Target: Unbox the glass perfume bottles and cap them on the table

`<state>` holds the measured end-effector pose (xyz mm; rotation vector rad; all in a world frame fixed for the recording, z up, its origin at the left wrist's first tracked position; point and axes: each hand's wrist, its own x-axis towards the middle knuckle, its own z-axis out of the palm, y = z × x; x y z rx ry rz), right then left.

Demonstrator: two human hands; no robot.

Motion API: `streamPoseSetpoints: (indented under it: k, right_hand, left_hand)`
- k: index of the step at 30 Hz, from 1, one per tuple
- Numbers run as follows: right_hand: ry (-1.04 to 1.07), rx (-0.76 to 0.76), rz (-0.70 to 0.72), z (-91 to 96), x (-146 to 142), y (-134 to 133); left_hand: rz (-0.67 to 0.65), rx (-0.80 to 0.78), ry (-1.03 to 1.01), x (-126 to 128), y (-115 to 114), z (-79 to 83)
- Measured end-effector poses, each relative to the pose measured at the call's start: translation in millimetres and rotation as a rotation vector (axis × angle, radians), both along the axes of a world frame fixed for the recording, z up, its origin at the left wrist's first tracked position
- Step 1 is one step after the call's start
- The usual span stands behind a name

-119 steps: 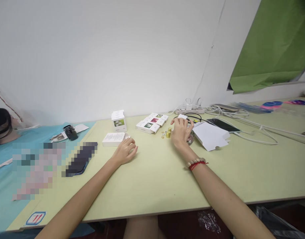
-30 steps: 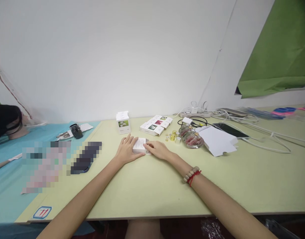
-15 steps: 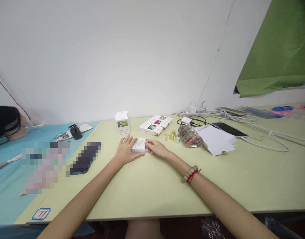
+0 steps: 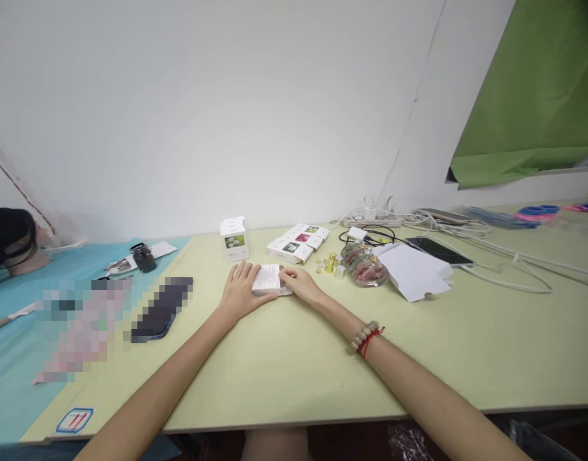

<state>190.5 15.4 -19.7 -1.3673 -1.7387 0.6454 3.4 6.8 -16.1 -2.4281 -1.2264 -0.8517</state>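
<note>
A small white box [image 4: 267, 280] with fine print on its upper face lies on the table in front of me. My left hand [image 4: 240, 289] wraps round its left side, thumb along the near edge and fingers over the far side. At the box's right end, my right hand [image 4: 299, 282] has its fingers closed on the end flap, which is partly hidden by the fingertips. Behind the left hand stands a group of white boxes [image 4: 235, 242] with a flower picture. Flat white cartons [image 4: 294, 246] with flower pictures lie farther back, to the right.
Gold caps [image 4: 330, 263], clear bottles with dried flowers [image 4: 369, 273] and an unfolded white carton [image 4: 418, 272] are at right. Behind them are a tablet [image 4: 438, 251], cables and a power strip [image 4: 374, 221]. A dark jar [image 4: 143, 257] and a phone [image 4: 162, 309] are at left.
Both hands keep their places on the white box, with barely any finger movement. The whole view has shifted slightly.
</note>
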Motion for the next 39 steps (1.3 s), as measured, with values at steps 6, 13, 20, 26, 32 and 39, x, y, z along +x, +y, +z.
streamPoseSetpoints:
  k: [6, 13, 20, 26, 32, 39]
  right_hand:
    - [0.007, 0.123, 0.045, 8.4, 0.3, -4.8]
    - [-0.037, 0.272, 0.008, 15.0, -0.7, -8.9]
    - [-0.063, 0.307, 0.022, 19.5, 4.9, -14.5]
    - [-0.066, 0.232, -0.047, 18.6, 9.5, -15.8]
    - [-0.009, 0.269, -0.12, 16.3, 2.5, -16.9]
    - [-0.017, 0.281, -0.143, 13.2, 1.7, -11.3]
  left_hand:
    - [0.045, 0.081, -0.03, -4.8, 7.3, -3.6]
    - [0.119, 0.174, -0.015, -2.4, 6.1, 0.2]
    - [0.08, 0.155, -0.103, -4.2, 2.0, 1.0]
    - [0.048, 0.189, -0.195, -8.1, 4.7, -0.5]
    - [-0.002, 0.22, -0.221, -8.9, 7.2, -1.1]
    - [-0.029, 0.182, -0.165, -10.6, 7.5, -1.0]
